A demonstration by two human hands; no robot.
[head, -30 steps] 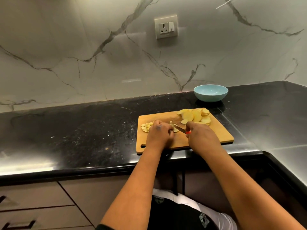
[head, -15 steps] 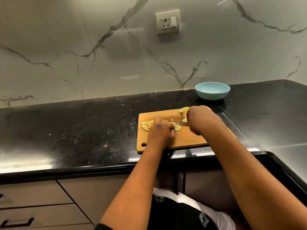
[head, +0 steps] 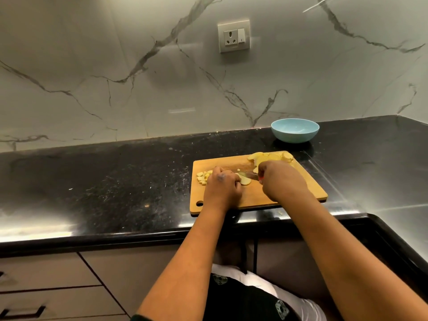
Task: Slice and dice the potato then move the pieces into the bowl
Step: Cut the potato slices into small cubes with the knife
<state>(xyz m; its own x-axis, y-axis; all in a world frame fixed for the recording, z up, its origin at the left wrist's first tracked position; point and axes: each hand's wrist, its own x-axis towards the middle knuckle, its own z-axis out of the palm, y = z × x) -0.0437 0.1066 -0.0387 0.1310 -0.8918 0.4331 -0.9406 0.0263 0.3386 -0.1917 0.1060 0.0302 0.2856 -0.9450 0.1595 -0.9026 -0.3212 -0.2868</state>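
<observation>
With the left hand [head: 223, 186] curled to pin a potato slice [head: 245, 181] on the cutting board [head: 259, 200] and the right hand [head: 281, 179] gripping the knife [head: 249, 175], the blade's closeness to those fingers risks a nick if the slice slips.

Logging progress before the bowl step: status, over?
Left hand pins pale potato slice; right hand grips red-handled knife. Light blue bowl empty. Nothing obstructing.

slices [head: 271, 156] crowd board's [head: 289, 195] far corner – bowl [head: 294, 130] beyond
</observation>
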